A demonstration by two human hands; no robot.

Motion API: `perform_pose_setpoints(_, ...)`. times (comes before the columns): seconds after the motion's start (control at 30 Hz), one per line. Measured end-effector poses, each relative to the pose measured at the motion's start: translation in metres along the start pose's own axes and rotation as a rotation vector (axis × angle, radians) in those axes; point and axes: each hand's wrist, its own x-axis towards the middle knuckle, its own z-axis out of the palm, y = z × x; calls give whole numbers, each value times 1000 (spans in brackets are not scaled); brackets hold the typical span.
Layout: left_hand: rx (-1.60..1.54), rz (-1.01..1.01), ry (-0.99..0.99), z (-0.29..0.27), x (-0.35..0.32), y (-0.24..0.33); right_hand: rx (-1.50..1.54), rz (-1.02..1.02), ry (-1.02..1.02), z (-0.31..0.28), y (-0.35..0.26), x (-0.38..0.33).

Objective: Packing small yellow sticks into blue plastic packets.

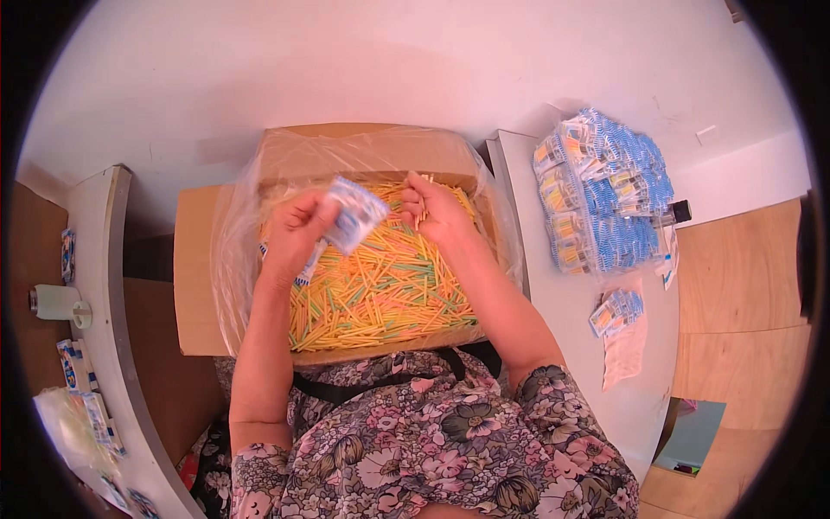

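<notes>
My left hand (299,232) is closed on a small blue-and-white packet (354,221), which is smeared by motion. A second blue-and-white packet (309,264) shows just below that hand; whether the hand touches it I cannot tell. To the right, my right hand (435,209) has its fingers curled in, pinching a few thin pale sticks (421,221). Both hands are over a cardboard box (194,268) lined with clear plastic (226,285). Thin coloured sticks (389,298), mostly yellow with some green, pink and orange, fill the box.
On the white table (635,415) at right stands a tall stack of blue-and-white packets (605,195) in clear wrap. Nearer lie some loose packets (617,312) and a pale cloth (624,355). A narrow ledge (117,285) at left holds a white container (59,303) and more packets (78,368).
</notes>
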Motion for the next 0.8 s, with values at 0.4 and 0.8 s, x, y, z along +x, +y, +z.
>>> perform_pose_setpoints(0.4,-73,-171,-678,50,-21,-6,-194,-290,-127,46,43,-92)
perform_pose_setpoints(0.8,139,-357,-701,73,-33,6,98,-345,-244,-5,32,-96)
